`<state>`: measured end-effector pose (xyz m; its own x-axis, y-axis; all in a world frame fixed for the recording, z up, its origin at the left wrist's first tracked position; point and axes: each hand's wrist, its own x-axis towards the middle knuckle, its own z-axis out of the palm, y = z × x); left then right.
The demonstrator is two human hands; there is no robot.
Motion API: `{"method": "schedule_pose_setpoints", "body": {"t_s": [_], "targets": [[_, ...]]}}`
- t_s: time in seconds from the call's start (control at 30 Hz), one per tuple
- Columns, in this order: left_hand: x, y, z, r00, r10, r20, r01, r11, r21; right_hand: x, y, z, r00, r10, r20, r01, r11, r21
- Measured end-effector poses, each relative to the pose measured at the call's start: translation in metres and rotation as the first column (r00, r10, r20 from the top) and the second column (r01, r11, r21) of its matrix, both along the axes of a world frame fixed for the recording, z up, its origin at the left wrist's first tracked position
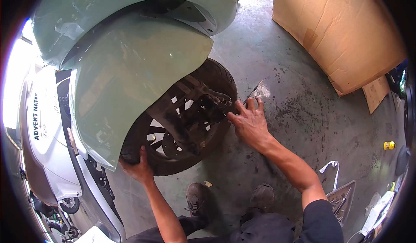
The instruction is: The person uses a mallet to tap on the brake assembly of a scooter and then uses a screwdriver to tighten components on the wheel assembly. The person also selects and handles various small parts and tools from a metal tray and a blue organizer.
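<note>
My right hand [251,121] is at the wheel's hub with a thin tool [254,91], my left hand [138,168] on the tyre [173,168]!
Glossy, curved pale-green fender [134,69] above, matte black rubber below, bright spokes [157,123] between; dark lettering runs up a smooth white panel [47,126]. My right fingers curl closed around the slim rod beside the dark hub parts [203,108]; my left clasps the tyre's lower edge, thumb on the rubber, fingers partly hidden.

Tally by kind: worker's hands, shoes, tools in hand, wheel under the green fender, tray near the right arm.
Hands: 2 (left hand, right hand)
Shoes: 2 (left shoe, right shoe)
Thin tool in right hand: 1
Wheel: 1
Tray: 1
Total: 7
</note>
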<state>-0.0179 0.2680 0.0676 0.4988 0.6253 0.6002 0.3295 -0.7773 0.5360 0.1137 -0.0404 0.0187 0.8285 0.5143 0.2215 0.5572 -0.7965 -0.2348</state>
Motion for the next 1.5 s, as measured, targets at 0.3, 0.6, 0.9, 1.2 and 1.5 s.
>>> {"method": "schedule_pose_setpoints", "body": {"t_s": [0.3, 0.6, 0.9, 1.2, 1.5], "targets": [[0.002, -0.006, 0.001, 0.998, 0.059, -0.016, -0.059, 0.998, -0.01, 0.004, 0.003, 0.005, 0.984, 0.056, 0.172, -0.041, 0.995, -0.09], [0.002, 0.002, -0.003, 0.999, 0.021, 0.044, -0.02, 1.0, -0.019, 0.01, -0.006, -0.001, 0.941, 0.159, 0.298, -0.144, 0.987, -0.072], [0.002, 0.0, -0.003, 0.999, 0.028, 0.017, -0.028, 1.0, 0.001, 0.019, -0.01, -0.013, 0.851, 0.339, 0.402, -0.323, 0.94, -0.108], [0.001, -0.003, -0.004, 0.996, 0.085, 0.006, -0.085, 0.996, -0.025, 0.031, -0.017, -0.025, 0.831, 0.317, 0.457, -0.368, 0.93, 0.024], [-0.001, 0.004, -0.007, 0.998, 0.066, 0.02, -0.066, 0.998, 0.012, 0.011, -0.001, -0.048, 0.922, 0.11, 0.371, -0.211, 0.947, 0.242]]}}
